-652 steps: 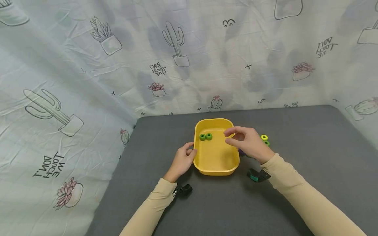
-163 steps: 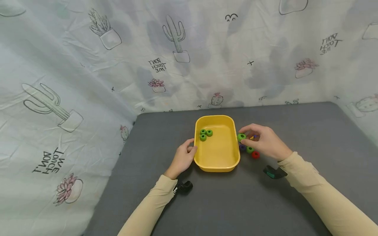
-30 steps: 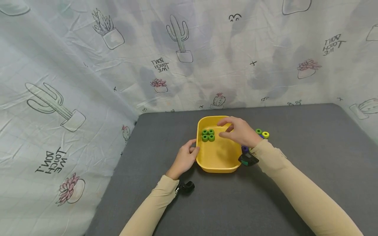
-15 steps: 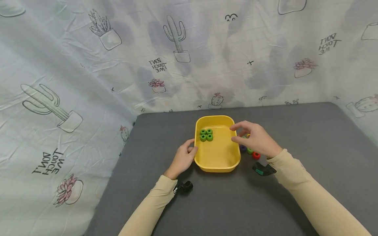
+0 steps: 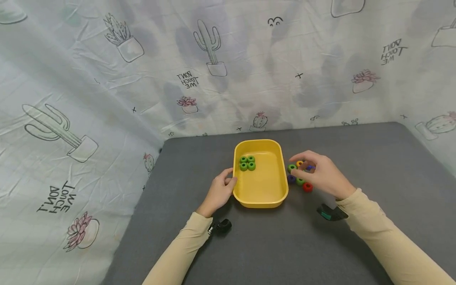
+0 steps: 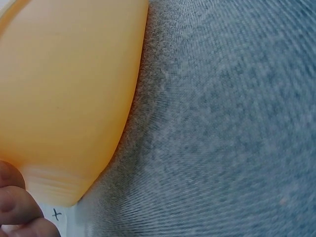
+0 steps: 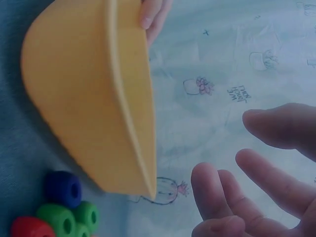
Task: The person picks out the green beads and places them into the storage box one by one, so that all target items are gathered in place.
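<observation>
A yellow plastic tray stands on the table, with green beads grouped two by two near its left wall. My left hand holds the tray by its left rim; in the left wrist view its fingertips lie by the outer wall. My right hand hovers just right of the tray, thumb and fingers apart, over loose beads. Below it lie a green bead, a purple-blue bead, another green bead and a red bead. In the right wrist view, nothing sits between the right fingers.
A yellow bead and a blue piece are partly hidden by the right hand. The grey table ends at a patterned curtain behind and on the left. Each wrist wears a black camera.
The green beads in the tray grew from two to three, then to a two-by-two group. Over the last second my empty right hand moved from above the tray rightward to the loose beads.
</observation>
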Available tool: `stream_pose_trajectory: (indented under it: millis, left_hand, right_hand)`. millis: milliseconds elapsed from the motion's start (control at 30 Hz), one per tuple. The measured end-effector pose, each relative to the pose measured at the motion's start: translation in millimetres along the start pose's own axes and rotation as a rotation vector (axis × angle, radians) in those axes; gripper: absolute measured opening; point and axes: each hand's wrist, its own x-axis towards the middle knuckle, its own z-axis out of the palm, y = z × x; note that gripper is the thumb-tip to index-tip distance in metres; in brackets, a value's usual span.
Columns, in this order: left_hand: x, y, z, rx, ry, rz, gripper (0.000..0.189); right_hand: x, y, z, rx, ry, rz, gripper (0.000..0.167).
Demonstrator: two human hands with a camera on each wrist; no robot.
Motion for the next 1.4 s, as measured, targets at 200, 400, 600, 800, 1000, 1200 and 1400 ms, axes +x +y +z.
stream_pose_trajectory:
  millis: [200,400,600,800,1000,1200,1400]
  left_hand:
    - [-2.2,0.3,-0.5,-0.005,0.002,-0.002,0.048]
    - [-2.9,-3.5,-1.6,0.007,-0.008,-0.008,0.049]
    - [-3.5,-5.6,-3.9,0.008,-0.002,-0.013,0.049]
    - [-4.7,-4.7,-3.5,0.01,0.004,-0.022,0.049]
    - [-4.0,-4.6,-1.7,0.021,0.015,-0.023,0.049]
    - [-2.7,-3.3,-0.3,0.025,0.004,0.002,0.046]
    - [-1.2,-0.5,0.8,0.02,-0.015,0.017,0.046]
  right_hand:
    - [-6.0,11.2,1.0,-0.005,-0.001,-0.005,0.029]
    - [-12.2,21.1,3.1,-0.058,0.004,-0.005,0.032]
    - [-10.5,34.9,9.6,-0.085,-0.023,0.02,0.037]
    - [-6.7,50.8,14.9,-0.108,-0.037,0.046,0.038]
    - [-6.2,59.7,17.2,-0.128,-0.063,0.057,0.035]
    - [-6.2,64.0,19.2,-0.139,-0.075,0.055,0.037]
    - [-7.0,69.7,20.0,-0.134,-0.081,0.055,0.039]
